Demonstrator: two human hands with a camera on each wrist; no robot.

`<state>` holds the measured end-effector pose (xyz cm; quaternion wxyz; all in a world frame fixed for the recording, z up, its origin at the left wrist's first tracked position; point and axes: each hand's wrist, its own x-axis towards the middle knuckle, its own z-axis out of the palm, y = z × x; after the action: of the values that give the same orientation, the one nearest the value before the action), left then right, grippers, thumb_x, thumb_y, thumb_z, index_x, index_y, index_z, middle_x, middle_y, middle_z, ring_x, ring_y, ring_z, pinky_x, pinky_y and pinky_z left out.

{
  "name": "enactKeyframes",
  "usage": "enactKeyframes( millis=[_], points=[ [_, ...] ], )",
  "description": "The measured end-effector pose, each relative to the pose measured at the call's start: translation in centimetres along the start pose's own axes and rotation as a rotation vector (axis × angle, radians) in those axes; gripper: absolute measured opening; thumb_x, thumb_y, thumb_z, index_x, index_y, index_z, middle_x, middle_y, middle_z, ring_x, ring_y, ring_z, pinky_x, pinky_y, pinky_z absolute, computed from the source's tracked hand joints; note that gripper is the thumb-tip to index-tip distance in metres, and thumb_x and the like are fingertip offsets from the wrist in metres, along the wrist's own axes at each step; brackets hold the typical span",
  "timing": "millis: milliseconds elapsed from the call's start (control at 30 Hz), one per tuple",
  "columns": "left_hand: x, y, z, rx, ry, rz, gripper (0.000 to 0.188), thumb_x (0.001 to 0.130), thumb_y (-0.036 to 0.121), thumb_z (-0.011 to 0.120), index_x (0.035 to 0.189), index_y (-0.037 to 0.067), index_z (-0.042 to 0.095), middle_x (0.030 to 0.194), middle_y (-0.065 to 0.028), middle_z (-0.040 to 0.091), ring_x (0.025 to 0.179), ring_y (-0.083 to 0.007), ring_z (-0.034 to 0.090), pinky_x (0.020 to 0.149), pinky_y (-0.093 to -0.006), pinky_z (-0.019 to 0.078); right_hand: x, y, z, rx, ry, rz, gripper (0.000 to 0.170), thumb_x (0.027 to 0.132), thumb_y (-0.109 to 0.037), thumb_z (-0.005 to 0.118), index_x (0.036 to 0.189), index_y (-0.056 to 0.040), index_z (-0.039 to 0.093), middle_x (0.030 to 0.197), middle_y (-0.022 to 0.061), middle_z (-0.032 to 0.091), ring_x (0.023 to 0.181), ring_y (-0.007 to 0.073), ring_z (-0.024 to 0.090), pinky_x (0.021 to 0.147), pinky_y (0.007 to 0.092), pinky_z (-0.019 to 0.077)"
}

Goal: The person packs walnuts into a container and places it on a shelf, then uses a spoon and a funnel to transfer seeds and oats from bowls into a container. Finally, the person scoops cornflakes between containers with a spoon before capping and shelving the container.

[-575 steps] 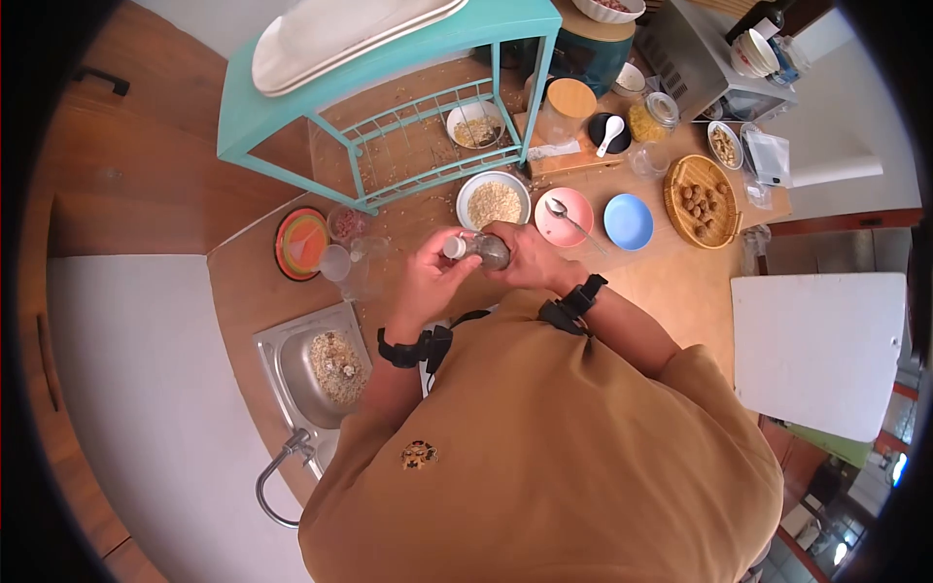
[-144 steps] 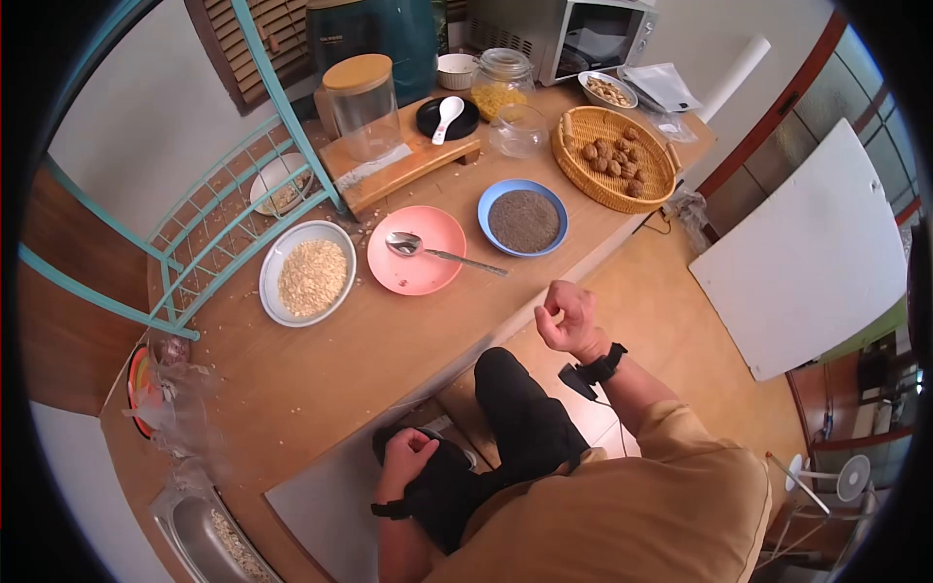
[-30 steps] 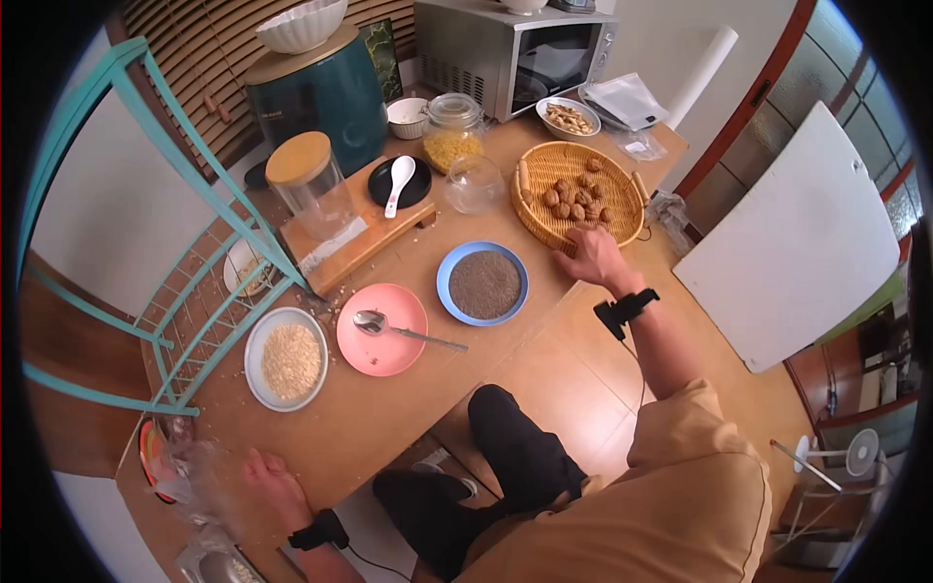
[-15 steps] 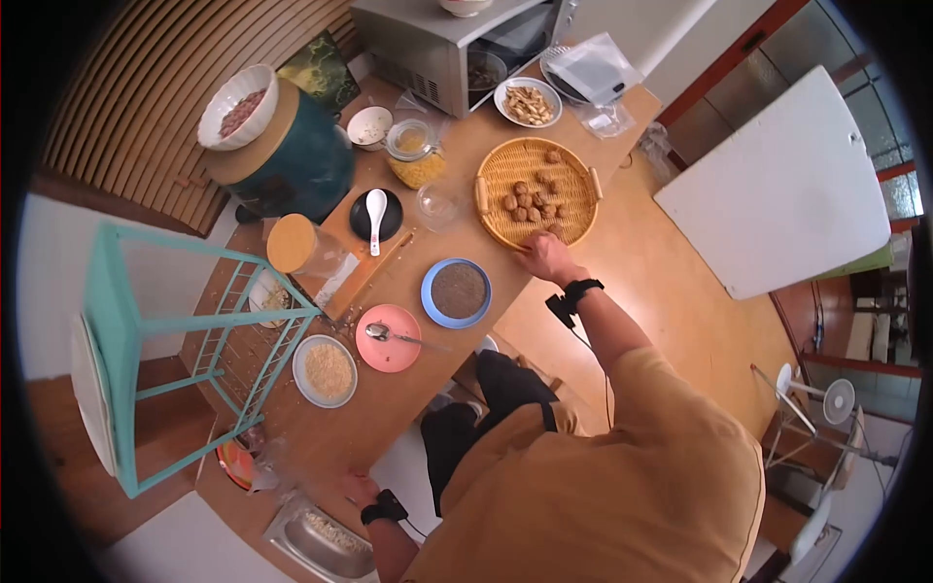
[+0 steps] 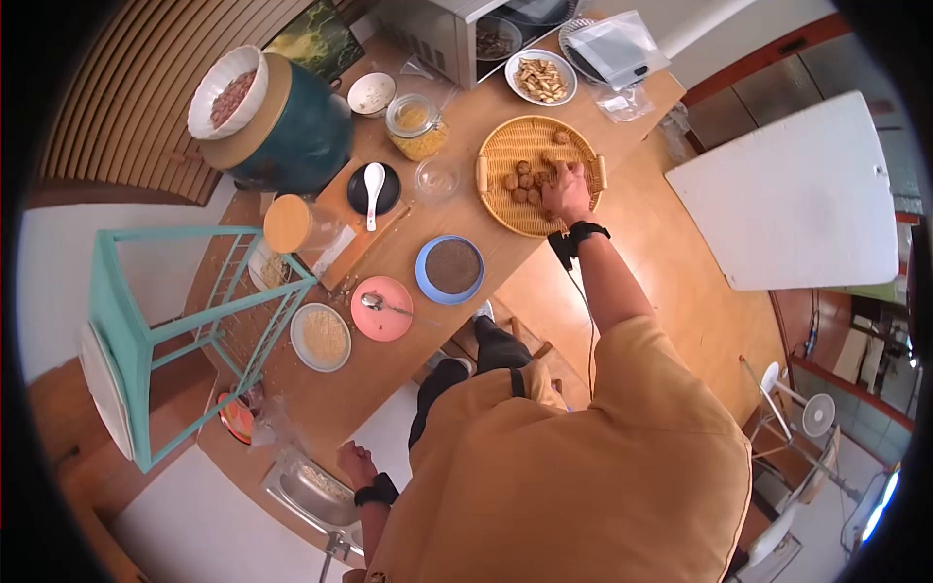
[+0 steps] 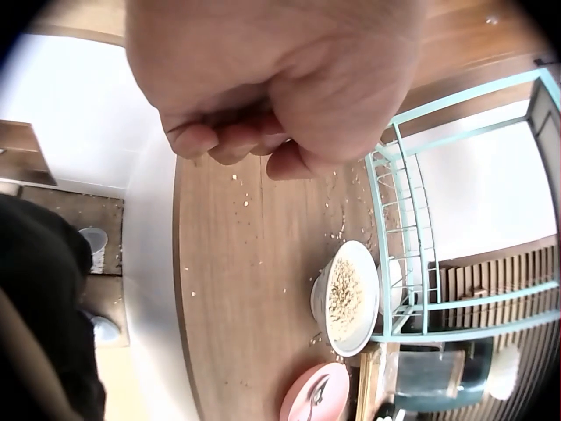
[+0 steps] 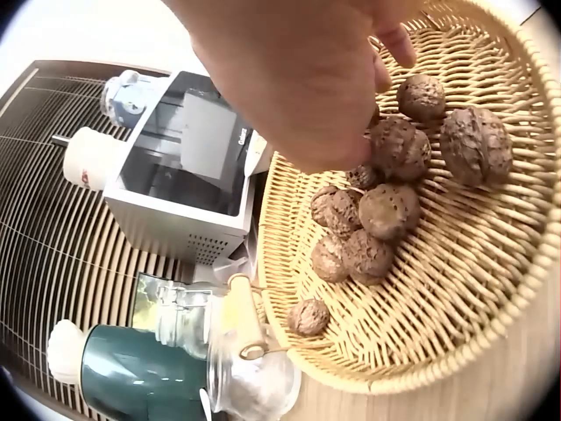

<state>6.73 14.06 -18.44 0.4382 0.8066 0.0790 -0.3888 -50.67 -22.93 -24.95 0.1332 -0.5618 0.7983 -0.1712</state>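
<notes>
In the head view, my right hand reaches over the near right rim of the round wicker basket, its fingers among the walnuts. From the right wrist view, that hand covers part of the walnut group; its fingers are spread, and no walnut shows gripped, though some fingertips are hidden. My left hand hangs idle beside the sink. Its fingers are loosely curled and hold nothing in the left wrist view, where the hand is above the counter.
A blue bowl of dark grains, a pink plate with a spoon and a bowl of oats line the counter. Beyond stand a glass jar, a bowl of light pieces and a microwave. A turquoise rack is at the left.
My right hand has moved from the basket's near rim in over the walnuts. Much earlier both hands held a small bottle and the blue bowl was empty; dark grains fill it now.
</notes>
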Motion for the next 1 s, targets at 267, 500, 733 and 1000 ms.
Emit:
enactKeyframes(
  millis=[267,500,733,1000],
  points=[
    [1.2,-1.8,-0.9,-0.103,-0.049,-0.056,0.008,0.081,0.005,0.052,0.078,0.01,0.046,0.06,-0.0009,0.041,0.048,-0.0113,0.042,0.043,-0.0255,0.0338,-3.0,-0.3,-3.6,-0.007,0.322,0.234,0.053,0.071,-0.028,0.068,0.111,0.0033,0.053,0.112,0.024,0.054,0.11,0.0375,0.05,0.096,0.0428,0.0396],
    [4.1,-6.2,-2.8,0.311,-0.224,0.273,0.012,0.08,0.003,0.057,0.076,0.01,0.049,0.065,-0.0005,0.046,0.055,-0.0116,0.047,0.045,-0.0267,0.0375,-5.0,12.8,6.9,0.525,-0.343,0.408,0.052,0.078,-0.035,0.065,0.111,0.0037,0.053,0.089,0.0162,0.064,0.087,0.0272,0.064,0.067,0.0373,0.0549],
    [2.0,-2.4,2.3,-0.096,-0.103,0.033,0.013,0.08,0.005,0.059,0.073,0.008,0.049,0.061,-0.0007,0.047,0.05,-0.0105,0.045,0.043,-0.0242,0.0368,-6.3,11.1,7.1,0.965,0.222,0.709,0.036,0.084,-0.022,0.045,0.09,0.0116,0.057,0.091,0.0191,0.062,0.079,0.0303,0.063,0.062,0.0418,0.0535],
    [7.6,-0.8,7.0,0.357,-0.114,0.562,0.015,0.078,0.012,0.064,0.089,0.004,0.058,0.075,-0.0031,0.056,0.066,-0.0135,0.055,0.059,-0.0271,0.0474,-11.3,8.3,-0.3,1.197,0.032,0.636,0.03,0.084,-0.016,0.051,0.102,0.0077,0.058,0.098,0.0128,0.064,0.084,0.0239,0.064,0.068,0.0349,0.0541]
  ],
)
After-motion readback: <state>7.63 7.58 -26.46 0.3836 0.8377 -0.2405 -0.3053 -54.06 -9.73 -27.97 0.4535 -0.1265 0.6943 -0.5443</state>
